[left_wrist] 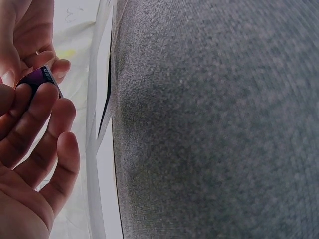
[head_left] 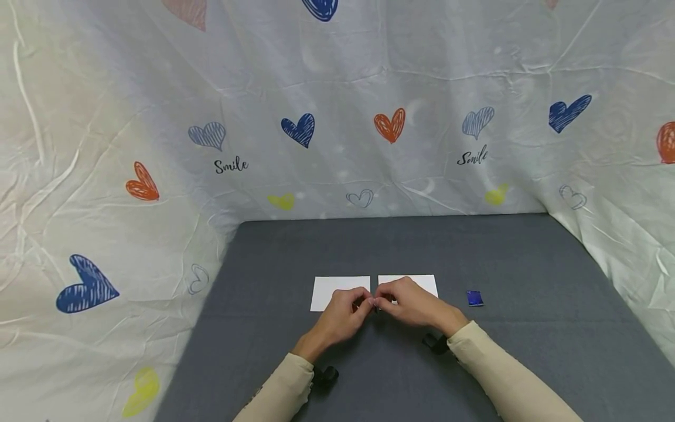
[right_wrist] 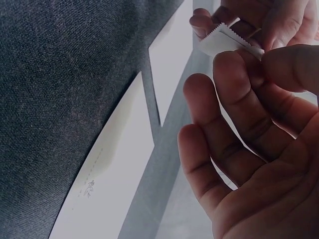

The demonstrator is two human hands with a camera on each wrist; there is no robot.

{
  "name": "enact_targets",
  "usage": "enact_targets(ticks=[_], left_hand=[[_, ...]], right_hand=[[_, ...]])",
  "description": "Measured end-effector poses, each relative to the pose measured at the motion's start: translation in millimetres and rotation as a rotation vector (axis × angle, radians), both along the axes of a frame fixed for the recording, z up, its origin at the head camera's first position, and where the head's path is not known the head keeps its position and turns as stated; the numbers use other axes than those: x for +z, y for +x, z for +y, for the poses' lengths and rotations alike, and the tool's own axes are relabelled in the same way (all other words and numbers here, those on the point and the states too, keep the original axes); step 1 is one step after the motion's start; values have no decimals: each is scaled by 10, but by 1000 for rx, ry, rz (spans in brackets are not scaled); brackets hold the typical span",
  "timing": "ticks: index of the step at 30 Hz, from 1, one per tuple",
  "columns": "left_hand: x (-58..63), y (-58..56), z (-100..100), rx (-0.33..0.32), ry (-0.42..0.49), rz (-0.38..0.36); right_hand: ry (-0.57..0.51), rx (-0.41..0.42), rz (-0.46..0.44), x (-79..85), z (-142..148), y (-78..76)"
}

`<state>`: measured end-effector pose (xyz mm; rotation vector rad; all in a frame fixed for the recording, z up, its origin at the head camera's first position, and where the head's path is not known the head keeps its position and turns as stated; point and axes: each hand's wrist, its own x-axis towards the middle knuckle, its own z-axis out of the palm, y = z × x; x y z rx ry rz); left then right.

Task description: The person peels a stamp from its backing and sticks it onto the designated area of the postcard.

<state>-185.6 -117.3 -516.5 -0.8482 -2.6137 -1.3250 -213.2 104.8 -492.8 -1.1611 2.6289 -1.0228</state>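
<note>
Both hands meet over the table's middle and pinch one small sachet with zigzag-cut edges. My left hand (head_left: pixel 343 313) grips it between thumb and fingers; my right hand (head_left: pixel 408 302) pinches it from the other side. In the left wrist view the sachet (left_wrist: pixel 37 78) shows a purple and dark printed face. The right wrist view shows the sachet's pale side (right_wrist: pixel 219 42). Fingertips cover much of it, and I cannot tell if it is torn. Behind the hands lie a left white card (head_left: pixel 337 287) and a right white card (head_left: pixel 424 282), side by side.
A small blue packet (head_left: pixel 474 298) lies on the grey cloth-covered table (head_left: pixel 527 363), right of the cards. Faint marks show on the nearer card (right_wrist: pixel 107 174) in the right wrist view. A white curtain (head_left: pixel 337 88) with printed hearts hangs behind the table and along its sides.
</note>
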Motion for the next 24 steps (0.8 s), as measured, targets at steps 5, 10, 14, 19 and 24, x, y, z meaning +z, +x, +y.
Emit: enact_targets(ticks=[5,10,14,19,24], left_hand=[[-6,-2,7,4,1,2],[-15,-6,7,8,-2,5],[-22,-8,4,9,-6,4],[-25,-13,2,14,-18,8],[-23,-6,-2,27,-28,12]], right_hand=[[-2,6,7,2,-2,-8],[-5,6,4,6,-1,-7],[-4,2,-3,12,1,-3],[-8,-6,-1,11,-1,-1],[-14,-13,10,1,-5,-1]])
